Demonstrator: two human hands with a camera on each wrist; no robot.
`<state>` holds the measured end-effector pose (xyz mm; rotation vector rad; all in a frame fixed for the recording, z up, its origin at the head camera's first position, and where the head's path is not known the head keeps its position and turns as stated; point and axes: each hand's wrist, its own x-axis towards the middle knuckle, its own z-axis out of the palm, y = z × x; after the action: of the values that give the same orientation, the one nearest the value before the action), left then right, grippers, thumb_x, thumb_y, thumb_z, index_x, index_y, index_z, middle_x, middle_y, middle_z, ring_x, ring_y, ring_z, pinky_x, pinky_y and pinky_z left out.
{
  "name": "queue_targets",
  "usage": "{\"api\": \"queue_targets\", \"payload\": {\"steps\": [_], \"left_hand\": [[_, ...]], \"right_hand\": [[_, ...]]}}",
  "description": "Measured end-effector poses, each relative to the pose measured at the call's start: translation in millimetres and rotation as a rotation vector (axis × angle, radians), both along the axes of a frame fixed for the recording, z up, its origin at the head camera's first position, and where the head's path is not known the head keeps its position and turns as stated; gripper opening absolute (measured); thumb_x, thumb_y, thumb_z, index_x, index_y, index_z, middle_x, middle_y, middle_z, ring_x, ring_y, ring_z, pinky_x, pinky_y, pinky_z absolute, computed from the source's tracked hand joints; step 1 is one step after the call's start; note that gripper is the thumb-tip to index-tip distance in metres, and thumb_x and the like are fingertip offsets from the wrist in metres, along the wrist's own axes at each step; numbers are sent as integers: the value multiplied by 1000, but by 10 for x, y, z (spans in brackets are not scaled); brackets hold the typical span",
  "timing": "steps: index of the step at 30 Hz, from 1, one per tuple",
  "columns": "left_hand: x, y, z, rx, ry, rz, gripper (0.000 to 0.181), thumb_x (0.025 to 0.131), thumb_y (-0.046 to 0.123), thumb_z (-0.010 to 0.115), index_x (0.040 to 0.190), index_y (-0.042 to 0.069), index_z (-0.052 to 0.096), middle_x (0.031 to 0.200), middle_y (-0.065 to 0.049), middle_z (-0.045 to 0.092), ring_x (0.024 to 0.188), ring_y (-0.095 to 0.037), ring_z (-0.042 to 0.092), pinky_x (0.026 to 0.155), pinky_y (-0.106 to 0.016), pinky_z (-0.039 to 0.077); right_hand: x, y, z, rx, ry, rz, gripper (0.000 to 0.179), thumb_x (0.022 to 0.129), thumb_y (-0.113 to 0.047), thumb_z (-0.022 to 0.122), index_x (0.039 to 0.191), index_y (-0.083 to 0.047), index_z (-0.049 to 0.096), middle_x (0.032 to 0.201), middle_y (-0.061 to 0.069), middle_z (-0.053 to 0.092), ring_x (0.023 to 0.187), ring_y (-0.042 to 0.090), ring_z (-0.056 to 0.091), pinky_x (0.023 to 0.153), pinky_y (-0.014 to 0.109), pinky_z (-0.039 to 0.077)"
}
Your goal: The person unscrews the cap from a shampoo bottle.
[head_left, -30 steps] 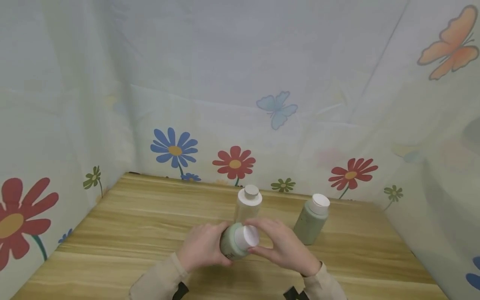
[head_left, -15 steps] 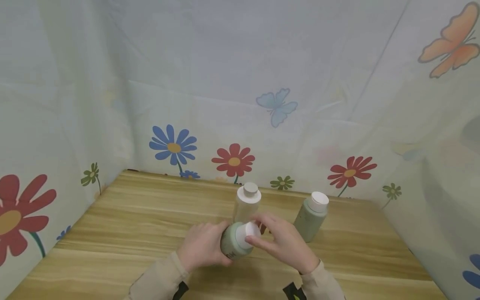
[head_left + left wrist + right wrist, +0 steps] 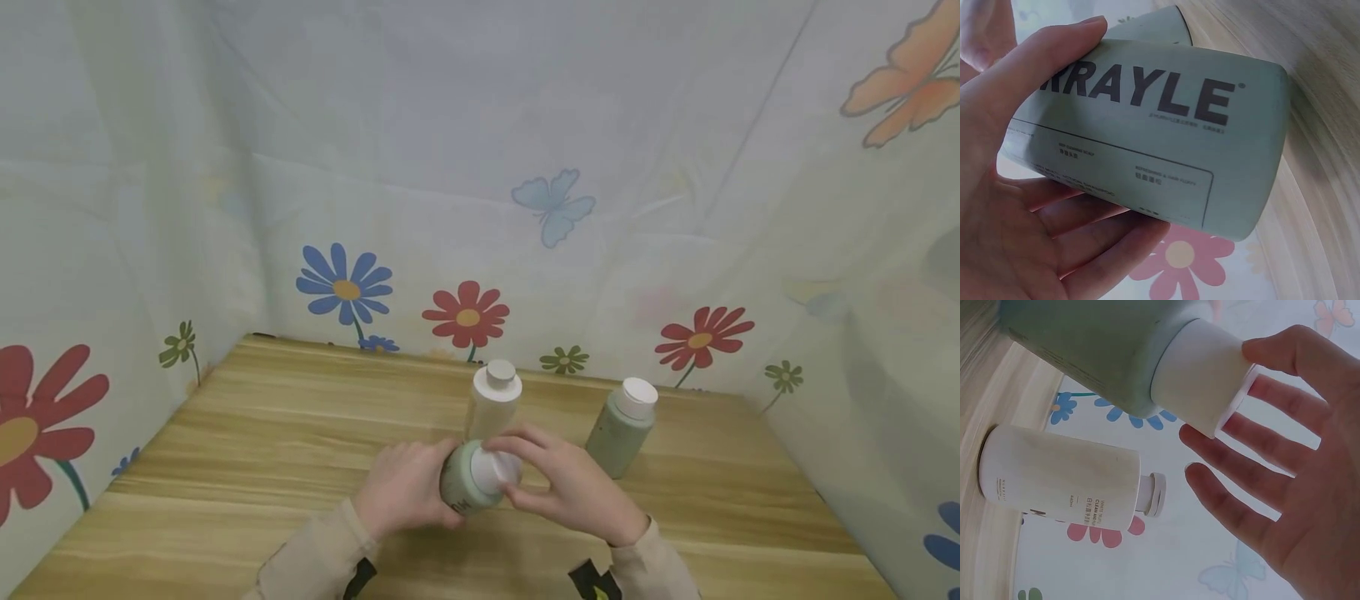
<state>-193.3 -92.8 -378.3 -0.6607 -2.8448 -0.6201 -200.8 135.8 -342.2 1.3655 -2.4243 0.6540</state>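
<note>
beige sleeves (image 3: 318, 546) lie nearest, at 7 and 5 o'clock, over a wood-grained table (image 3: 262, 467). just beyond them the left hand (image 3: 397, 492) curls round the body of a green bottle (image 3: 459, 482), and from the bottle's 3 o'clock the right hand (image 3: 570, 487) pinches its white cap (image 3: 491, 472) at the rim between thumb and fingers; how firmly, i cannot tell. the bottle is tilted between the two hands, cap toward 2 o'clock, and looks raised off the wood. so lifting and steadying seem done, and the work looks to be at the cap, which sits against the shoulder with no gap showing. whether it is being tightened or loosened cannot be told; what is left, i judge, is finishing with the cap and standing the bottle upright. farther off, at 2 o'clock, a second green bottle (image 3: 618, 437) stands white-capped; at 12 o'clock stands a cream bottle (image 3: 491, 417), its small top on, neither one held. past both hangs a flowered cloth (image 3: 420, 225).
</note>
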Motion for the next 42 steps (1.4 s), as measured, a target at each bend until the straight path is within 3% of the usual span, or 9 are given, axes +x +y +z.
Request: {"api": "queue_targets", "payload": {"steps": [5, 10, 13, 19, 24, 33, 36, 42], "left_hand": [[-7, -3, -6, 4, -8, 4, 73, 52, 39, 90, 112, 10, 61, 89, -3, 71, 72, -15, 64, 59, -33, 50], [2, 2, -8, 1, -8, 1, 71, 52, 38, 90, 111, 11, 61, 89, -2, 71, 72, -15, 64, 58, -33, 50], [11, 7, -1, -3, -3, 3, 70, 52, 38, 90, 110, 12, 61, 89, -2, 71, 71, -15, 64, 58, -32, 50], [18, 17, 5, -11, 6, 7, 69, 52, 38, 90, 108, 12, 61, 87, -2, 71, 70, -14, 63, 57, -32, 50], [16, 24, 8, -12, -2, 8, 67, 52, 38, 90, 107, 13, 60, 87, -2, 71, 70, -15, 63, 56, -32, 49], [15, 21, 3, -13, -19, 7, 68, 53, 39, 90, 107, 12, 60, 89, -3, 71, 71, -15, 64, 57, -33, 50], [14, 21, -2, -7, -16, 9, 68, 52, 39, 90, 107, 12, 60, 87, -2, 70, 70, -14, 63, 56, -32, 49], [7, 23, -4, -5, -6, 16, 67, 52, 38, 90, 106, 13, 60, 86, -1, 70, 69, -14, 62, 55, -32, 48]], "right_hand": [[2, 6, 6, 9, 20, 19, 47, 84, -16, 74, 128, -13, 57, 124, -2, 61, 109, 12, 62, 89, 30, 54], [20, -19, 4, 18, -52, -94, 50, 89, -37, 67, 131, -13, 54, 123, 1, 64, 106, 11, 63, 87, 29, 55], [21, -23, -10, 32, -23, -136, 50, 88, -41, 67, 128, -13, 57, 119, 0, 66, 100, 9, 65, 83, 27, 55], [24, -20, -27, 43, 31, -137, 45, 87, -40, 69, 121, -11, 61, 112, -1, 68, 93, 9, 66, 79, 26, 55], [22, -9, -16, 48, 36, -100, 43, 86, -33, 72, 121, -11, 61, 114, 0, 67, 96, 10, 66, 80, 26, 55], [-16, 18, -1, 58, 82, 82, 49, 79, -11, 77, 125, -13, 59, 123, 0, 60, 109, 13, 61, 90, 28, 54], [-9, 14, 0, 60, 42, 62, 51, 84, -20, 75, 130, -13, 55, 126, 0, 60, 112, 13, 60, 92, 30, 53], [15, -8, -6, 52, -101, -64, 58, 90, -41, 65, 138, -15, 47, 129, 2, 61, 115, 12, 60, 94, 33, 52]]}}
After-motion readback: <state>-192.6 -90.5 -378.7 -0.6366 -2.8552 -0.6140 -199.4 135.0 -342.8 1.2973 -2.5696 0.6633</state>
